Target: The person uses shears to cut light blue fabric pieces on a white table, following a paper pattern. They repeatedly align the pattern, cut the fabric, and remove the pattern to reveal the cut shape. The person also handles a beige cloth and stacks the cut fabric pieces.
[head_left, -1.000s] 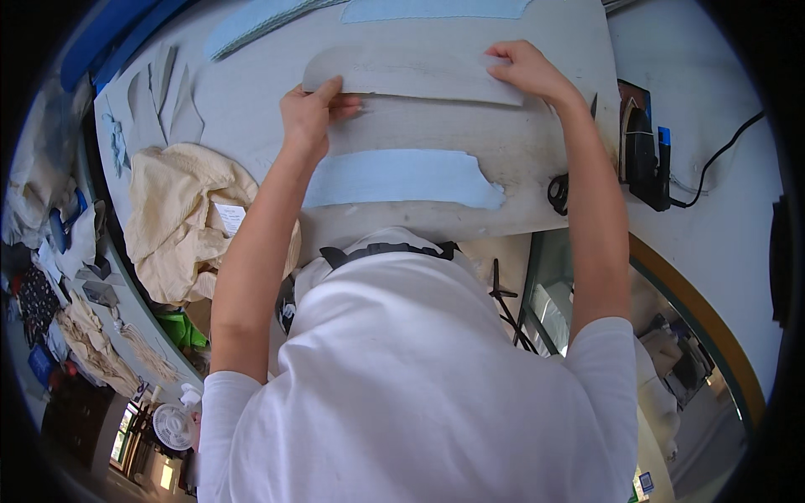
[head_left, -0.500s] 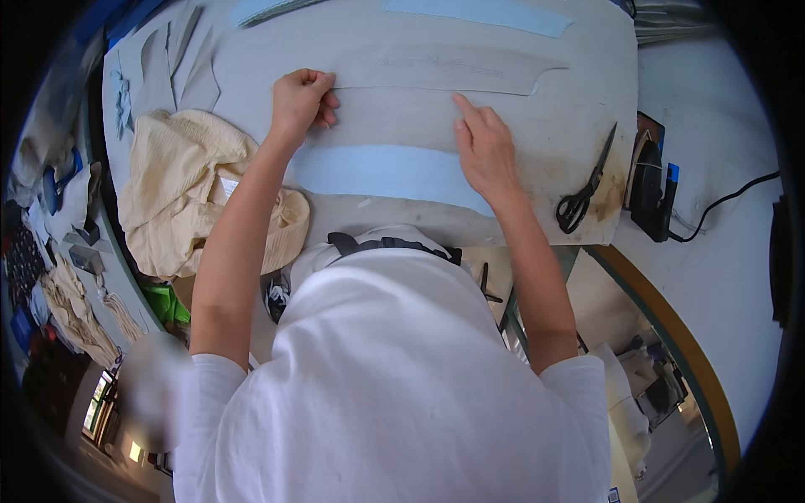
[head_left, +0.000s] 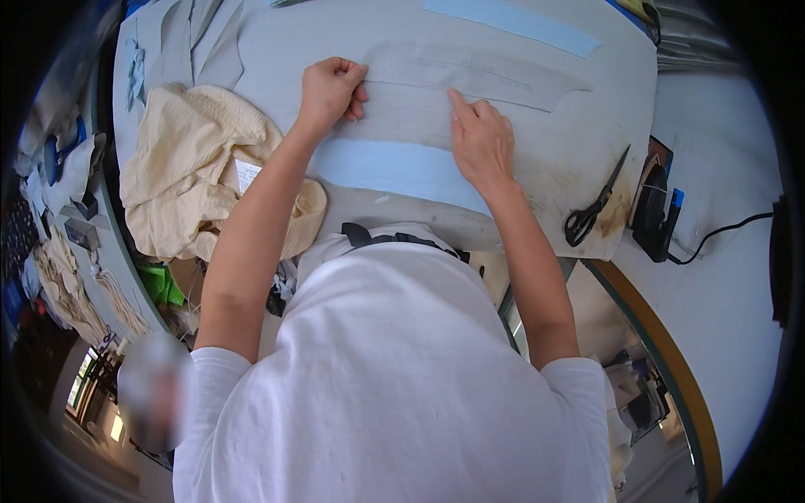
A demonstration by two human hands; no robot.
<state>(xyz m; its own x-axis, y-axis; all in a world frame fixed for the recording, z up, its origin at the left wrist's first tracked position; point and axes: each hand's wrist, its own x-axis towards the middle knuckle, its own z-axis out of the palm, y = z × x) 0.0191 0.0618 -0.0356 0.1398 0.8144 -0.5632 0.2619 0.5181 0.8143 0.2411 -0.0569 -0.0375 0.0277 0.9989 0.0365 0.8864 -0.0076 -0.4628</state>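
A long, thin grey pattern piece (head_left: 495, 82) with faint handwriting lies on the light grey table cover, one end tapering to the right. My left hand (head_left: 330, 94) pinches its left end between thumb and forefinger, the other fingers curled. On its near edge rests the outstretched forefinger of my right hand (head_left: 484, 138); the remaining fingers bend loosely and hold nothing. Closer to my body lies a pale blue fabric strip (head_left: 394, 168) with a rounded left end, its right end partly behind my right wrist.
A crumpled cream garment (head_left: 193, 176) lies left of my left forearm. Black scissors (head_left: 597, 199) rest at the table's right edge, beside a dark iron-like tool (head_left: 654, 201) with a cord. Another blue strip (head_left: 516, 25) and grey offcuts (head_left: 176, 42) lie at the back.
My right forefinger has slid left along the pattern piece's near edge, closer to my left hand. The left hand keeps its pinch. The whole view has shifted slightly.
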